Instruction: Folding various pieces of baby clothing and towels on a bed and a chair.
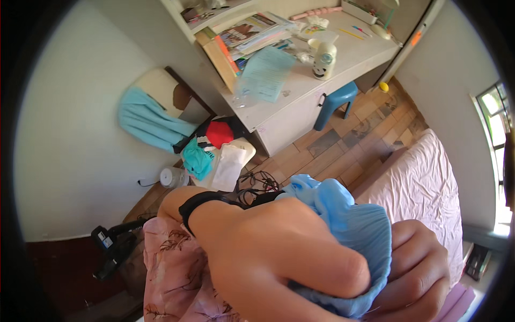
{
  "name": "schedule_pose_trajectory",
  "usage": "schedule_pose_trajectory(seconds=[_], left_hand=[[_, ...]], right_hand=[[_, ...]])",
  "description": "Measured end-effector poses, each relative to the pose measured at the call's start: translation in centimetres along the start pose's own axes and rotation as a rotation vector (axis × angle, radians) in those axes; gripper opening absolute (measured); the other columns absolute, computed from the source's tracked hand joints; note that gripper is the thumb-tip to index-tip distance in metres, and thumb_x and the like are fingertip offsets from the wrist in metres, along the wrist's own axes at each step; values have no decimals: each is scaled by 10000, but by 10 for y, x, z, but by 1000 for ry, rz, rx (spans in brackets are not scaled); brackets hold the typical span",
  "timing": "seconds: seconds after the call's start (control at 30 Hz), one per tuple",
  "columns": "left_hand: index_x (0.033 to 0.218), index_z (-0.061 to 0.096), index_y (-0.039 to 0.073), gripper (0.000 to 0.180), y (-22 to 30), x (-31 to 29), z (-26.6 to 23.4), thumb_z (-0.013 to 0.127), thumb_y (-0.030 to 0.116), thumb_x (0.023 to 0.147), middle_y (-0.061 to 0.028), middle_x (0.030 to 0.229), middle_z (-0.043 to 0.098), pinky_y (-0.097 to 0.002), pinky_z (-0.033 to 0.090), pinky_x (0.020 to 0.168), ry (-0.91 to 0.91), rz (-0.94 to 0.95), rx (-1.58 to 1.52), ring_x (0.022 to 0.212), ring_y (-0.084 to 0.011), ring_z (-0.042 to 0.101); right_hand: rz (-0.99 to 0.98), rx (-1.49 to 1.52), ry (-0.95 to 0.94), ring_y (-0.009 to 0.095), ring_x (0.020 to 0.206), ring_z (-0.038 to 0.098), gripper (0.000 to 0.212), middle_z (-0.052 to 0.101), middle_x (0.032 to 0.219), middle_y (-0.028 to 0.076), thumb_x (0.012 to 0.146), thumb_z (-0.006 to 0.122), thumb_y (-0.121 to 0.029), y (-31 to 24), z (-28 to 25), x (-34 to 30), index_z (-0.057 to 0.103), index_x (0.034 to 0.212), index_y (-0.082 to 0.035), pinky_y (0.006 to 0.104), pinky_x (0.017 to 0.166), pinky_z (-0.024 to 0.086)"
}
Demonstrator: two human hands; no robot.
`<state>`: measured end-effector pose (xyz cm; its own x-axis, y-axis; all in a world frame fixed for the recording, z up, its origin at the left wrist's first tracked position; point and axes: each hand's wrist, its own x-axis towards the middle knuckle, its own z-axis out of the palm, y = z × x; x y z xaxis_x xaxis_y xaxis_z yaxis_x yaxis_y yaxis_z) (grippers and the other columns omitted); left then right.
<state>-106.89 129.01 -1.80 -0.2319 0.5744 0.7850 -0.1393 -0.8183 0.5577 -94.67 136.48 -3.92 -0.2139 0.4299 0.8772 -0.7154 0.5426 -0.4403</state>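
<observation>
A light blue, ribbed garment [365, 225] is bunched up close in front of me, its gathered edge curving round like an opening. My left hand [279, 252] reaches across from the left, a black band at its wrist. Its fingers curl over the edge into the garment, and the fingertips are partly hidden by the cloth. On the garment's right side, my right hand [418, 268] has its fingers folded against the cloth. Pink patterned fabric [174, 263] hangs below my left forearm.
Ahead stands a white desk [300, 94] with papers, books and a white bottle [324, 60]. A blue stool [335, 102] is tucked beside it. Left of the desk, clothes [198, 158] lie piled below a mirror [185, 96]. At right is a bed [421, 188] with a pale pink sheet.
</observation>
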Motion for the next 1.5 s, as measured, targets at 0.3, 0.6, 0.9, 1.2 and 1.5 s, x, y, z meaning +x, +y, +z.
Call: schedule_pose_trajectory(seconds=[0.3,0.6,0.9,1.2,1.5], left_hand=[[384,261,112,583,12,-38,17,275,373,904,-59,350,314,-301,242,269,558,-508,266,243,-177,249],[636,604,2,131,-16,-19,-13,579,13,763,-92,576,443,-259,306,414,-83,176,-223,438,-136,418],[867,590,4,226,-10,0,-100,626,-39,648,-92,853,601,-288,444,723,-107,-416,371,784,-180,582],[1028,574,41,370,-47,5,-114,623,-47,671,-54,962,606,-254,431,760,-358,-545,594,843,-129,562],[921,564,15,280,-96,-40,-198,551,-49,649,-140,803,574,-330,447,710,-436,-733,1362,775,-303,567]], right_hand=[[-3,160,-512,111,465,525,174,495,554,9,758,543,-27,13,-2,28,461,609,-59,244,410,407],[50,154,-460,147,451,504,144,495,550,32,738,581,-45,13,22,21,446,688,-35,296,463,461],[334,-320,-735,221,593,572,174,608,774,86,799,593,-165,70,-32,21,627,852,-3,301,536,432],[671,-807,-590,287,624,591,204,589,670,152,704,555,-51,137,-48,-4,595,903,-66,314,567,461],[633,-1135,-927,294,635,587,215,610,757,129,694,553,-90,149,-118,-16,600,903,-103,362,568,462]])
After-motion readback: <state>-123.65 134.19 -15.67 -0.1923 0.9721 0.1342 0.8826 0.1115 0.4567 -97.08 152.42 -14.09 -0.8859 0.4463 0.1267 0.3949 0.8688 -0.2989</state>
